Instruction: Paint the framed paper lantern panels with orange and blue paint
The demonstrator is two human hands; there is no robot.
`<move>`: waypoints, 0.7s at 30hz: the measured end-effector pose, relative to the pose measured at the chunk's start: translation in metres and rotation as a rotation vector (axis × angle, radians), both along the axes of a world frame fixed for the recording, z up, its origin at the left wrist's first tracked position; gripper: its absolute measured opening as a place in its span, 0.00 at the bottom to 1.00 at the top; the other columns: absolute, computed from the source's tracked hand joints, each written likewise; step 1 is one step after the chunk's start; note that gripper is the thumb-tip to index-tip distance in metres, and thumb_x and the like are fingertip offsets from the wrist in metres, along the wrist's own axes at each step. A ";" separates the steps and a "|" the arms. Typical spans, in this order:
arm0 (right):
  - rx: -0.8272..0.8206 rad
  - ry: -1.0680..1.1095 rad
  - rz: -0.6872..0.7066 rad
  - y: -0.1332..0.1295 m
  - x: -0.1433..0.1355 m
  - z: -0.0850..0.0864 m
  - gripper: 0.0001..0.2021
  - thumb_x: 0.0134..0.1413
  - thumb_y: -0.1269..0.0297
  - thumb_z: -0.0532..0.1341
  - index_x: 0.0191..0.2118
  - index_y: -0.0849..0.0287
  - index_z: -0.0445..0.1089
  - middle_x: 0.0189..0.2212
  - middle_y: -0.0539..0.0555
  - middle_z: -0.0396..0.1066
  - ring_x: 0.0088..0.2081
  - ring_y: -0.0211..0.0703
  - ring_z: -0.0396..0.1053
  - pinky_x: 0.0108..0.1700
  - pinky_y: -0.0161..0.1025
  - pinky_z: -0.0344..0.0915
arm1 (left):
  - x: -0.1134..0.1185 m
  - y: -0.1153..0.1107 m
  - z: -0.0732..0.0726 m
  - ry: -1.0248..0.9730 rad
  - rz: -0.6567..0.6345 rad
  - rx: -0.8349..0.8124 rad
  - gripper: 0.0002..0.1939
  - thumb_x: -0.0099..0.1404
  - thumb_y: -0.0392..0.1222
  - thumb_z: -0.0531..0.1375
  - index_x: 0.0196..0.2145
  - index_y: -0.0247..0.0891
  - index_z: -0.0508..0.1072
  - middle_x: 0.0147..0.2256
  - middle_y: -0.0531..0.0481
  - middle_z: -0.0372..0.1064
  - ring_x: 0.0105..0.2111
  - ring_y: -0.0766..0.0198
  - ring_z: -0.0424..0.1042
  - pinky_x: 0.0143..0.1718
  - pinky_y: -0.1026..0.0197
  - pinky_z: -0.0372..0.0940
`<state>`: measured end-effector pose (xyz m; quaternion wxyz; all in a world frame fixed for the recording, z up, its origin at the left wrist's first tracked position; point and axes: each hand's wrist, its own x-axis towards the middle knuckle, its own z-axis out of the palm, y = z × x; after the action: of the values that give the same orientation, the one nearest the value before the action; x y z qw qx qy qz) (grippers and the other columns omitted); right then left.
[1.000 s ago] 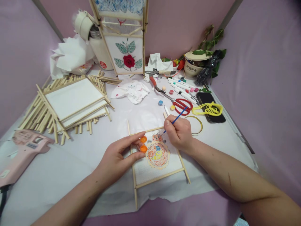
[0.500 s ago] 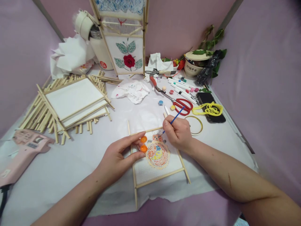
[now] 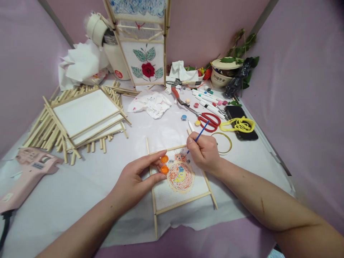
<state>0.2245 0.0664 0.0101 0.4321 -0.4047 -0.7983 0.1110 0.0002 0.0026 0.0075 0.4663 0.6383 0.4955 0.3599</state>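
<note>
Left edge of the worktop (image 3: 80,193): a pink glue gun (image 3: 37,170) lies on its side. Behind it, a pile of cut sticks (image 3: 36,130) carries stacked blank panels (image 3: 86,111). Toward the rear edge stands a cream bottle (image 3: 116,61), lid tipped open.

Near edge, left of centre: the left hand (image 3: 137,175) pinches a small orange paint pot (image 3: 165,170) between thumb and fingers, apparently with its cap open, above the left side of a stick-framed panel (image 3: 166,200). A standing frame with a red rose (image 3: 148,70) rises at the rear edge.

The panel lies flat by the middle of the near edge, bearing a dotted figure in orange, yellow and blue. The right hand (image 3: 203,150), fingers curled in, grips a blue brush (image 3: 202,131); its tip is beside the figure's head, contact unclear.

Judged step: dabbing colour on the figure's upper part. The next move calls for a steady, light tip and a level pot.

Right of centre: red-handled scissors (image 3: 212,121); toward the right edge, yellow cord (image 3: 239,124) over a black phone (image 3: 248,135).
</note>
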 end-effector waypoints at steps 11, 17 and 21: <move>-0.003 0.002 0.007 0.000 0.000 -0.001 0.14 0.61 0.68 0.51 0.23 0.58 0.60 0.15 0.44 0.55 0.18 0.32 0.55 0.23 0.32 0.52 | 0.000 0.000 -0.001 0.003 -0.003 0.001 0.24 0.60 0.43 0.66 0.55 0.45 0.72 0.45 0.48 0.76 0.42 0.59 0.75 0.49 0.55 0.69; -0.013 0.002 0.002 0.000 0.000 -0.001 0.14 0.61 0.68 0.51 0.24 0.58 0.60 0.15 0.45 0.56 0.18 0.32 0.55 0.23 0.33 0.53 | 0.000 -0.001 0.000 0.001 0.005 0.002 0.24 0.60 0.43 0.67 0.54 0.45 0.73 0.44 0.48 0.76 0.41 0.59 0.75 0.49 0.55 0.69; -0.016 0.003 0.006 0.000 0.000 -0.001 0.14 0.61 0.68 0.51 0.23 0.57 0.59 0.15 0.44 0.54 0.17 0.32 0.54 0.23 0.33 0.52 | 0.000 -0.001 0.000 -0.003 -0.001 0.004 0.24 0.60 0.43 0.66 0.55 0.46 0.72 0.45 0.48 0.76 0.42 0.59 0.75 0.49 0.55 0.69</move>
<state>0.2241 0.0664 0.0089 0.4298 -0.4054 -0.7979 0.1195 -0.0001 0.0018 0.0071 0.4660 0.6391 0.4937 0.3615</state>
